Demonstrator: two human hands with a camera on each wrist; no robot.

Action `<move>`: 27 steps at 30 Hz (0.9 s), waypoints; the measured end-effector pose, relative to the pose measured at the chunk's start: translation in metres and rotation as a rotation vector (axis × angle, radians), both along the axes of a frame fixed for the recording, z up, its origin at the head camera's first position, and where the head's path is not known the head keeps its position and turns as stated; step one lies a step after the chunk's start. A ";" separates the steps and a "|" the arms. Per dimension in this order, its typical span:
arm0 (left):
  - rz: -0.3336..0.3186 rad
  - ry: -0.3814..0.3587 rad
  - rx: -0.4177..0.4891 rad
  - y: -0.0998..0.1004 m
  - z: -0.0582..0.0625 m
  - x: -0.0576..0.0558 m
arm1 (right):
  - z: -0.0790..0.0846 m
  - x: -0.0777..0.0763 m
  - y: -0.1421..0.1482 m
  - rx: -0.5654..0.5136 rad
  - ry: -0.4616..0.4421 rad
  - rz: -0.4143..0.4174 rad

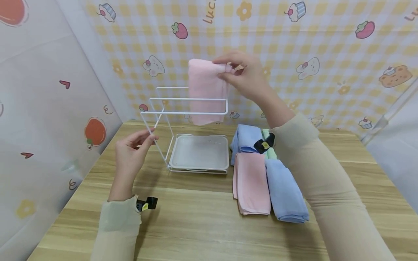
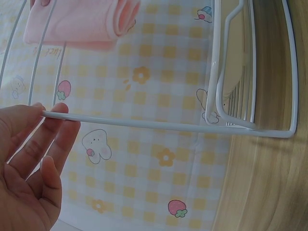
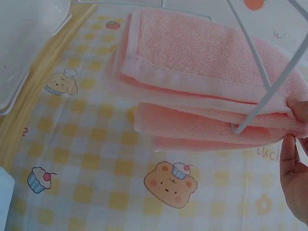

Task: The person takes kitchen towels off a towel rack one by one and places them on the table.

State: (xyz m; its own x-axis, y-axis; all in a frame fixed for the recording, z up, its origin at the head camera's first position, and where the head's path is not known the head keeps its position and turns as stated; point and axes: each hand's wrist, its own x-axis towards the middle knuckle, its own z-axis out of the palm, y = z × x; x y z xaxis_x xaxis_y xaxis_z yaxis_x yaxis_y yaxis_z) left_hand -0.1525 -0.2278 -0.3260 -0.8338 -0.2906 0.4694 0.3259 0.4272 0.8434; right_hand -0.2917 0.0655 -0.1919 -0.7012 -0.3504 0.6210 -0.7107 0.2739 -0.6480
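My right hand (image 1: 248,78) pinches the top edge of a folded pink towel (image 1: 207,85) between thumb and fingers. The towel hangs above the right end of a white wire rack (image 1: 186,113). Its lower part shows behind the rack's front top bars in the head view. In the right wrist view, the pink towel's (image 3: 192,53) layers hang apart near a bar's end. My left hand (image 1: 132,148) grips the rack's left side upright near the top. The left wrist view shows thumb and fingertips around that white rod (image 2: 144,123).
A whitish tray (image 1: 199,168) sits in the rack's base on the wooden table (image 1: 196,217). Right of it lie another folded pink towel (image 1: 253,185), two folded blue towels (image 1: 287,192) and a partly hidden green towel (image 1: 271,152). A patterned cloth (image 1: 343,54) hangs behind.
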 end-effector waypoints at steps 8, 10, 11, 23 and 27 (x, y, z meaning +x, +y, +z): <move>0.005 -0.006 -0.005 0.001 -0.001 0.000 | -0.007 0.005 0.019 -0.085 0.003 -0.045; 0.002 -0.007 -0.002 0.001 -0.001 0.000 | -0.008 0.008 0.023 -0.110 0.033 -0.055; 0.002 -0.006 -0.002 0.001 -0.001 -0.001 | -0.009 0.010 0.025 -0.126 0.046 -0.064; 0.002 -0.001 0.005 0.001 0.001 -0.001 | -0.016 0.015 0.049 -0.365 0.268 -0.019; 0.005 -0.003 0.013 0.001 0.001 -0.001 | -0.018 0.015 0.051 -0.441 0.242 -0.058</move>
